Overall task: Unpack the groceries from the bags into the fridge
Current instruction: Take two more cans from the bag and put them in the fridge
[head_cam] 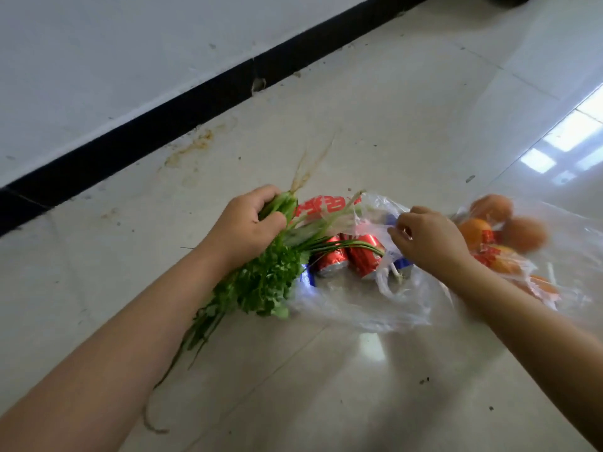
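My left hand (pixel 248 223) grips a bunch of green herbs (pixel 264 282) by the stems, roots pointing away and leaves hanging toward me. A clear plastic bag (pixel 359 308) lies open on the floor with red drink cans (pixel 349 259) inside it. My right hand (pixel 427 236) pinches the bag's upper edge between thumb and fingers. To the right lies a second clear bag (pixel 574 256) holding several oranges (pixel 476 233), partly blurred and partly hidden behind my right forearm.
Everything lies on a glossy pale tiled floor (pixel 359 386). A white wall (pixel 114 60) with a black skirting strip (pixel 195 109) runs diagonally across the upper left. Brownish stains mark the floor near the skirting. No fridge is in view.
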### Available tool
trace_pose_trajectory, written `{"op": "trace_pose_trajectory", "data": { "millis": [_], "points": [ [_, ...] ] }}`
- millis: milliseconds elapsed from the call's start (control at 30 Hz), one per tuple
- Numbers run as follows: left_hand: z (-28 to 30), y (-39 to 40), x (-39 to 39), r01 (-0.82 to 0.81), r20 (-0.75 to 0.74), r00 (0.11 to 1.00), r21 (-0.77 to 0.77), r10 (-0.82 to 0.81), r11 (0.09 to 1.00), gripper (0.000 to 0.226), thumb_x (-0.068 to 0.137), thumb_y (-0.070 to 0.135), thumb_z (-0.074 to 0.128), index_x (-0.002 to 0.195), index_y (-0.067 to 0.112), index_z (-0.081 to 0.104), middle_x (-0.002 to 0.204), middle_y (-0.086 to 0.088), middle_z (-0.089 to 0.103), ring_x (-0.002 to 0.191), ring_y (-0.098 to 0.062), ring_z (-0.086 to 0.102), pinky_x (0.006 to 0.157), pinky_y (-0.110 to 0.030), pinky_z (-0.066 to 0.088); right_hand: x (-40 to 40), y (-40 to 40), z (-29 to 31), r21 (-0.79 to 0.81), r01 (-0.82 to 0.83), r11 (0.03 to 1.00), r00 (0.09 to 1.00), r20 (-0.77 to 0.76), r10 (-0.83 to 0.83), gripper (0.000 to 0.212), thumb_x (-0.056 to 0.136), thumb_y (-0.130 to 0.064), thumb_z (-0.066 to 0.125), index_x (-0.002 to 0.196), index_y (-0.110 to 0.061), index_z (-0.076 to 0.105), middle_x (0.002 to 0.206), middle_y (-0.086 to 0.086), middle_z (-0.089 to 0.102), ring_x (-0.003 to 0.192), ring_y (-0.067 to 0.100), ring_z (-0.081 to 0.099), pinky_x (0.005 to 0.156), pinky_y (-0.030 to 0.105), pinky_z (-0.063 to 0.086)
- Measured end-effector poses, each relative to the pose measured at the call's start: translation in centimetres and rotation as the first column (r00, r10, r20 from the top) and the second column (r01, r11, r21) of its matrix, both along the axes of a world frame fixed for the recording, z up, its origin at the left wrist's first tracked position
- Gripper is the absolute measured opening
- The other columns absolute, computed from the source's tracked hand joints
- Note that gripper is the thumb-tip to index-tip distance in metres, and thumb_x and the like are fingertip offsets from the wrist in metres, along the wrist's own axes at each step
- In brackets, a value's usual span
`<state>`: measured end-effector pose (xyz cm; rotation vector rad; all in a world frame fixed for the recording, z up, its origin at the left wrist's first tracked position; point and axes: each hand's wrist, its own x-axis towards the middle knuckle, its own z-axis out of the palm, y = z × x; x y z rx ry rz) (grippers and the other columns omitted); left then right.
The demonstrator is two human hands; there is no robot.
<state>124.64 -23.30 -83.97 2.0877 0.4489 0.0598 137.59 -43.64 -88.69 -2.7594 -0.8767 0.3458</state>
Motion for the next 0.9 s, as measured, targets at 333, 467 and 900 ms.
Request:
{"op": "trace_pose_trajectory", "data": {
  "millis": [333,467,900],
  "points": [
    [-4.8,-0.8,-1.2,0.333,-0.189,0.929,0.057,-0.317,0.941,0.021,0.076,0.032,0.045,0.095,0.031,0.053,0.084,0.006,0.048,0.071,0.002,0.053,0.072,-0.013,0.043,0.4,-0.1,0.6,0.096,0.101,0.990,0.994,0.021,-0.103,0.023,0.089,-0.014,0.053,0.086,0.006,0.064,0.079,0.010,0.048,0.073,0.028,0.046,0.049,0.021,0.026],
    [-7.5,-2.4,0.0,0.437,-0.318,0.887,0.344,-0.335,0.831,0.041,0.091,0.019,0.052,0.132,0.015,0.047,0.122,-0.004,0.045,0.109,-0.023,0.052,0.094,-0.028,0.042,0.9,-1.0,0.4,0.151,0.087,0.985,0.995,0.039,-0.094,0.021,0.087,-0.012,0.057,0.084,0.008,0.064,0.086,0.020,0.060,0.071,0.023,0.045,0.063,0.024,0.028],
    [-13.3,-2.8,0.4,0.316,-0.035,0.918,0.667,-0.396,0.675,0.036,0.045,0.002,0.083,0.078,0.010,0.072,0.064,-0.001,0.070,0.052,-0.020,0.068,0.038,-0.020,0.049,2.1,-2.3,-0.8,0.257,0.147,0.955,0.984,0.062,-0.168,0.018,0.087,-0.006,0.055,0.086,0.009,0.065,0.088,0.024,0.067,0.081,0.036,0.060,0.074,0.038,0.048]
  ]
}}
